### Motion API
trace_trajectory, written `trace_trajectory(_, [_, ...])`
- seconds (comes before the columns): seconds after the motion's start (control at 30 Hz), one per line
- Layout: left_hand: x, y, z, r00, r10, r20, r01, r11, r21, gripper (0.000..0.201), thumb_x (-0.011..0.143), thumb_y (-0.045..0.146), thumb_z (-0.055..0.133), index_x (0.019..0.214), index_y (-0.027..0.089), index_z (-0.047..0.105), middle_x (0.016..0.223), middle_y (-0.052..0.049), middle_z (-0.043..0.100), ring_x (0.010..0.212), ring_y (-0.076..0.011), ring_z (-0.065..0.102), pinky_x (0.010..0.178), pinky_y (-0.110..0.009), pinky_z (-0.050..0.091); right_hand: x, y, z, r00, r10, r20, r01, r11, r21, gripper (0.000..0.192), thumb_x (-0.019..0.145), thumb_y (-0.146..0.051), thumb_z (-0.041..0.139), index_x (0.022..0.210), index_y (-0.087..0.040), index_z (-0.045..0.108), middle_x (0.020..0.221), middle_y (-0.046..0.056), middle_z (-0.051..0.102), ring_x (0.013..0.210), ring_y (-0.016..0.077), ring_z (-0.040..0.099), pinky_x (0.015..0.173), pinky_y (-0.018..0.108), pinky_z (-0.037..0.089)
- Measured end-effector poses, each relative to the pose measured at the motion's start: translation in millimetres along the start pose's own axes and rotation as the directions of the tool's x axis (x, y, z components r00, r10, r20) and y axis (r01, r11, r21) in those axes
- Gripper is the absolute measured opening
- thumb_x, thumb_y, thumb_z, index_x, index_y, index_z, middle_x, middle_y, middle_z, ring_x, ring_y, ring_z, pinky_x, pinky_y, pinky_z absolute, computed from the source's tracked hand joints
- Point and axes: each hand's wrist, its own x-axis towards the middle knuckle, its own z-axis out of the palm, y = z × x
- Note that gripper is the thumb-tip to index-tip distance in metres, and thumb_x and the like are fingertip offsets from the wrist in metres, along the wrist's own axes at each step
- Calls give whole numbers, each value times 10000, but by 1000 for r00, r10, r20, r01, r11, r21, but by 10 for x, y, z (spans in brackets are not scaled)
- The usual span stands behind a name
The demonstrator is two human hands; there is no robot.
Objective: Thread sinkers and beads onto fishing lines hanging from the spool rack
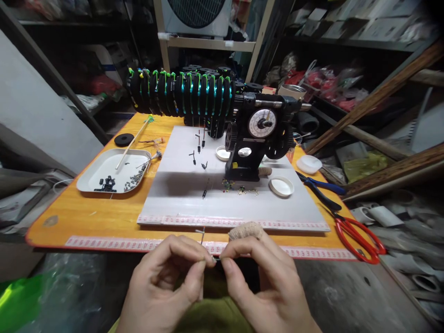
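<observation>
My left hand (166, 282) and my right hand (267, 282) meet just below the table's front edge, thumbs and forefingers pinched together on a thin line with a tiny dark piece (215, 260) between them. A short pin-like piece (201, 236) sticks up above my left fingers. A bandage wraps one right fingertip (246, 230). Ahead stands a black winding machine (258, 138) with a dial, and a row of black spools (180, 92) with green and blue line on its shaft.
A grey mat (180, 194) lies on the orange table (104, 217), with small black parts and beads on it. White tray (111, 162) of small metal parts at left. White lids (281, 186), blue pliers (321, 185) and red scissors (357, 236) at right. Measuring tapes run along the front edges.
</observation>
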Motion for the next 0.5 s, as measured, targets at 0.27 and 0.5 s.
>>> trace_trajectory(0.27, [132,36,-101,816,443,370,-570,724,390,250,803,22,682,928,238,674,729,52,688,613,-69,650,598,-115,526,23,-8,0,1000,-26,8,26,1000,-15,114,850,-73,567,837,-183,594,766,-2,574,724,126,568,630,237,460])
trace_trajectory(0.5, [118,-50,-126,782,485,392,-623,585,520,217,840,44,664,968,210,607,781,38,677,636,-62,635,630,-114,521,7,-1,-33,999,32,29,-32,999,3,108,868,-106,538,807,-190,567,751,-6,563,713,123,565,609,228,449])
